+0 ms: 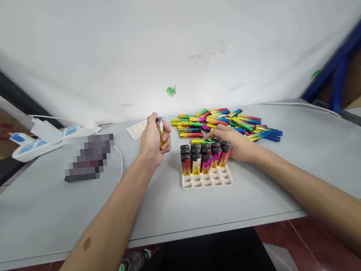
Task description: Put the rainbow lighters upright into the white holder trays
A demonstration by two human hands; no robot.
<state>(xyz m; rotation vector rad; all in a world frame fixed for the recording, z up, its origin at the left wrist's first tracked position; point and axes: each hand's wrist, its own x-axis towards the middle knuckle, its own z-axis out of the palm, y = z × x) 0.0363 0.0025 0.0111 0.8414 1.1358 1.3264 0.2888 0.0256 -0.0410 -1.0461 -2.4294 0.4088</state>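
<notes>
My left hand is raised over the table, its fingers wrapped round a gold lighter with a silvery top, held upright. My right hand reaches in behind the rack, fingers spread and bent, their tips close to a green and yellow shiny piece. Part of that hand is hidden behind the standing lighters. The cream rack has rows of slots. Several red, gold and purple lighters with black tops stand upright in its back rows, while the front slots hold nothing.
A loose pile of long shiny multicoloured pieces lies behind the rack. A second cream rack sits behind my left hand. To the left are a blurred-out dark object, a white cable and a power strip. A white wall closes the back.
</notes>
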